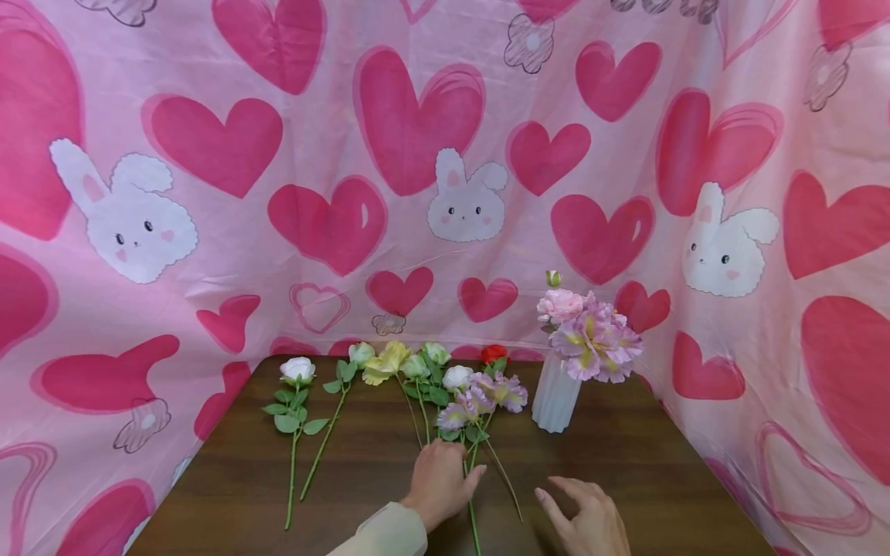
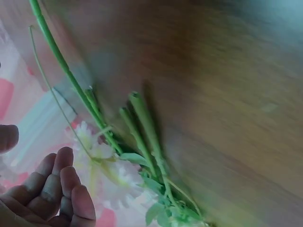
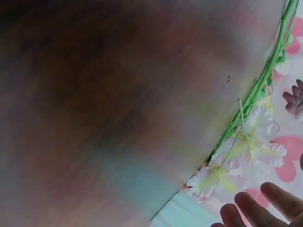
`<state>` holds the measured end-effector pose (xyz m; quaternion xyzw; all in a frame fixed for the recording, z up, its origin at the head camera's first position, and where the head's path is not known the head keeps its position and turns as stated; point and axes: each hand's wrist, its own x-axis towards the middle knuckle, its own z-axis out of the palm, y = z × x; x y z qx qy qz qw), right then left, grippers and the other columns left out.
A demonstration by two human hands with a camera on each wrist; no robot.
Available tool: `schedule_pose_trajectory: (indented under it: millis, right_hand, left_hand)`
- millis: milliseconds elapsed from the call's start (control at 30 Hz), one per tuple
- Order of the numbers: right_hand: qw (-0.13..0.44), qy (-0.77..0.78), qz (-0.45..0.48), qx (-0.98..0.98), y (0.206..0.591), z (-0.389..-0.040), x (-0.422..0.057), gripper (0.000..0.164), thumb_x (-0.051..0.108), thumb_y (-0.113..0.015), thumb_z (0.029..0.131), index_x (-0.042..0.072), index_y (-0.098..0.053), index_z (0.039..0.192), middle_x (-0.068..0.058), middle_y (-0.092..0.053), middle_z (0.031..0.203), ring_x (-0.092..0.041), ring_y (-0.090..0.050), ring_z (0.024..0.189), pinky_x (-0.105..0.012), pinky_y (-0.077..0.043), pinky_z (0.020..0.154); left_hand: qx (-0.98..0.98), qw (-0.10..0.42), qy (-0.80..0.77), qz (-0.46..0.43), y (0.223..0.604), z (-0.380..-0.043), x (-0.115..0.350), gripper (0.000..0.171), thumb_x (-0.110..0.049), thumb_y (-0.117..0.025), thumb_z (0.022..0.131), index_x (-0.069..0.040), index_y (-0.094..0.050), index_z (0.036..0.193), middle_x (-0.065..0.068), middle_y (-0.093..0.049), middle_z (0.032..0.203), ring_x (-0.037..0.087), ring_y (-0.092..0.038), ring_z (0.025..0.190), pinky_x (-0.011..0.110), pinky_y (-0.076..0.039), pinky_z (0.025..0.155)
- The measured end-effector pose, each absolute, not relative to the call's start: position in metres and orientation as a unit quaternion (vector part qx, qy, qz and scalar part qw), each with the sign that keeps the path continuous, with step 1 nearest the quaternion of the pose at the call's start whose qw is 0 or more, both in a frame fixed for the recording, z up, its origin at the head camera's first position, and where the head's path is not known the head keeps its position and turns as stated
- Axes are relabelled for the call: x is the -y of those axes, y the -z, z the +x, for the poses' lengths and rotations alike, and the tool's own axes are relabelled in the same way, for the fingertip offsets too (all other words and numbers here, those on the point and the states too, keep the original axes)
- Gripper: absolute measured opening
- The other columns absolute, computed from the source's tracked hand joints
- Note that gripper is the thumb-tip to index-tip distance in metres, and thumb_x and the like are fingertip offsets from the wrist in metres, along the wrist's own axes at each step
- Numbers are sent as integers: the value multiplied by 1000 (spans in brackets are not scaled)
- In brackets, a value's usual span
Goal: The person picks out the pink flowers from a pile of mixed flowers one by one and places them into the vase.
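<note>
My left hand (image 1: 439,480) hovers over the stems of several artificial flowers in the middle of the table. Its loosely bent fingers (image 2: 66,177) hold nothing in the left wrist view. Nearest to it are the lilac flowers (image 1: 480,398), a white rose (image 1: 457,377) and a long green stem (image 2: 61,59). Farther right, my right hand (image 1: 587,516) is above the tabletop, its fingers (image 3: 251,208) spread and holding nothing. A ribbed white vase (image 1: 556,394) stands beyond it with a large lilac bloom (image 1: 596,340) and a pink rose (image 1: 560,306).
At the table's left lies a white rose (image 1: 297,372) on a leafy stem. A yellow flower (image 1: 386,363), greenish-white buds and a red rose (image 1: 494,354) lie along the back of the brown table (image 1: 229,479). A pink heart-patterned cloth (image 1: 417,262) surrounds it.
</note>
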<state>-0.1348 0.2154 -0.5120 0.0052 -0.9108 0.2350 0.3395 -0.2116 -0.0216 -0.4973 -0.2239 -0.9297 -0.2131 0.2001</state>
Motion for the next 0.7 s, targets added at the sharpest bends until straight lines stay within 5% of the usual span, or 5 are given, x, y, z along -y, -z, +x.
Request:
schedule_pose_trajectory:
  millis: [700]
  right_hand:
    - [339, -239, 5, 910, 509, -131, -219, 27, 38, -89, 79, 17, -82, 94, 3, -77, 92, -25, -72, 88, -50, -57, 71]
  left_hand:
    - [957, 152, 170, -178, 494, -227, -33, 48, -48, -77, 87, -12, -63, 59, 2, -66, 66, 23, -64, 71, 39, -52, 72]
